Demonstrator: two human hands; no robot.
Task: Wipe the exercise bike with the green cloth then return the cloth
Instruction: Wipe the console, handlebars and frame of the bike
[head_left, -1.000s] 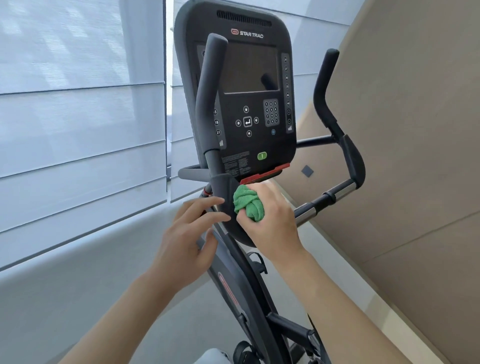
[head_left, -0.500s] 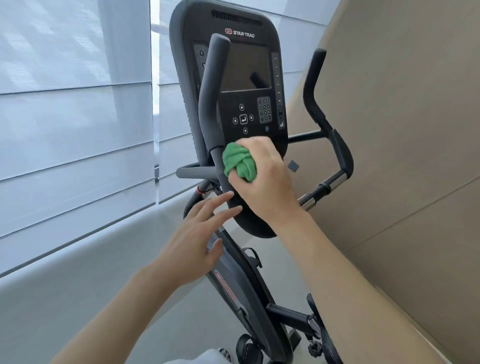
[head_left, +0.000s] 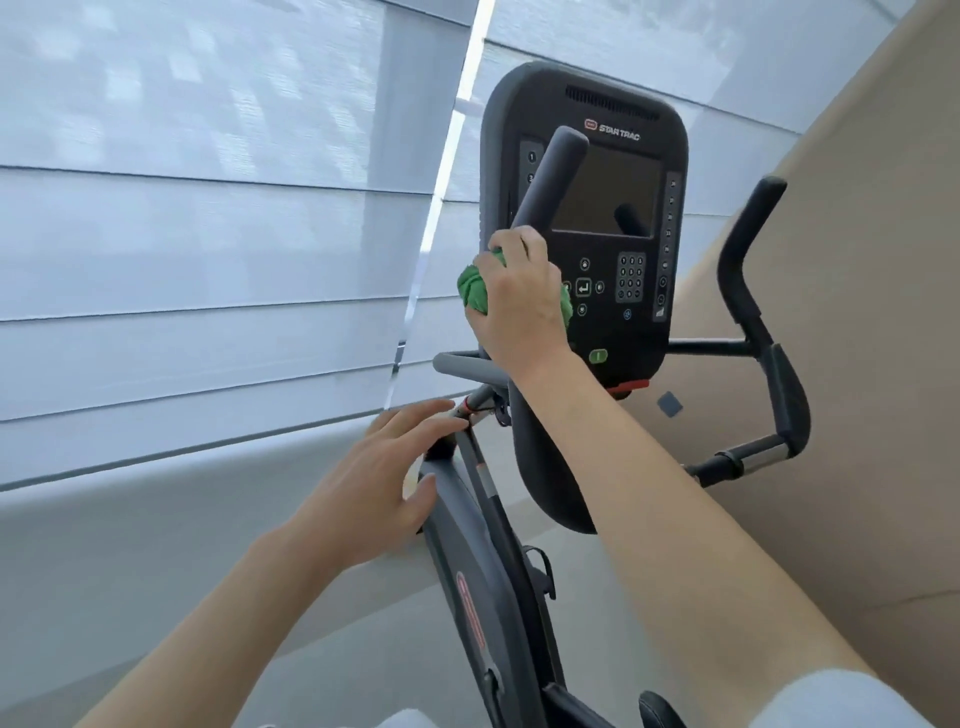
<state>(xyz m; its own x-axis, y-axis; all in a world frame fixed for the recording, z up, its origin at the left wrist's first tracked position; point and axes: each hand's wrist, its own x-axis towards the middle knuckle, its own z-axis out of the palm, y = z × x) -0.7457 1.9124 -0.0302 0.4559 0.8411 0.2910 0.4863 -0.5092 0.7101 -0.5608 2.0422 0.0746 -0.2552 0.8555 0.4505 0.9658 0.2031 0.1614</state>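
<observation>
The right hand clenches the bunched green cloth around the exercise bike's left handlebar grip, whose long axis runs up toward one o'clock from the fist, so the next wipe likely slides along that line. The left hand is released, fingers straight, at seven o'clock beside the frame, while the console stands close behind at three o'clock and could get brushed

console: matt black plastic, glossy dark screen
left handlebar grip: matt grey, rubbery look
right handlebar: shiny metal section, black grips
green cloth: soft, wrinkled fabric
blinds: woven fabric, matt
wall: smooth beige panel
</observation>
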